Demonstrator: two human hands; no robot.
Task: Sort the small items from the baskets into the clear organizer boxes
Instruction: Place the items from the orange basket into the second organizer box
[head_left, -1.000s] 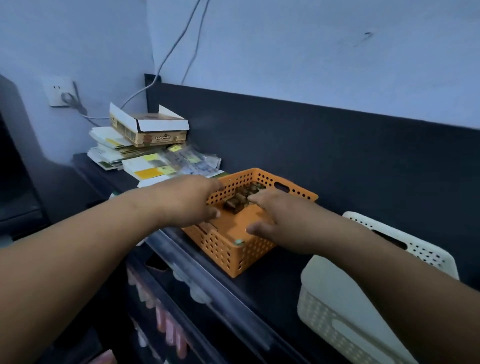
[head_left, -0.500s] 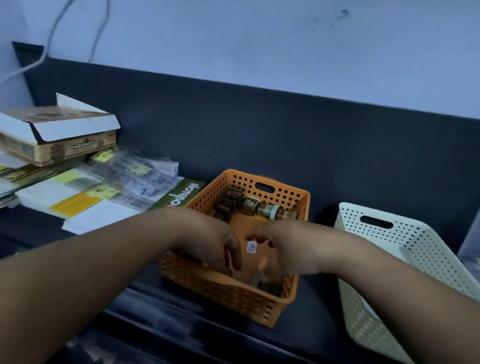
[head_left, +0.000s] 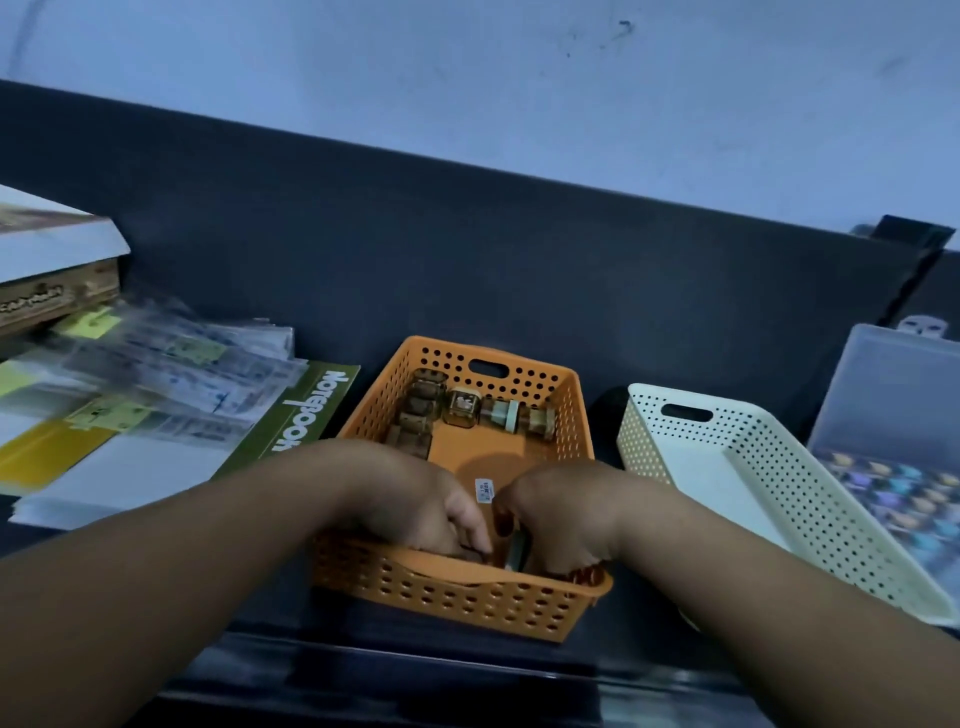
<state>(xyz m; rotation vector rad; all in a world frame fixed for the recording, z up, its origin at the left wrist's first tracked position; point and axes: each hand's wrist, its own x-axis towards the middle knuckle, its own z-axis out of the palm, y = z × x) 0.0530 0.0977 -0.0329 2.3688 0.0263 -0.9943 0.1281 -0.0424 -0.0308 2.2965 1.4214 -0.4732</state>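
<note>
Orange perforated basket (head_left: 457, 587) holds small brown jars (head_left: 467, 408) along its far wall. The left hand (head_left: 410, 499) and right hand (head_left: 566, 514) curl down close together at its near wall over dark pieces; I cannot tell whether either pinches one. Best to lift one kind at a time, clear of the rim, toward the clear organizer box (head_left: 883, 395) at far right.

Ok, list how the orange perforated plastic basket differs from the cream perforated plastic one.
The orange perforated plastic basket holds small jars; the cream perforated plastic basket shows bare floor. The left hand and right hand reach into the orange one, not the cream one. Both have perforated walls, slot handles.
</note>
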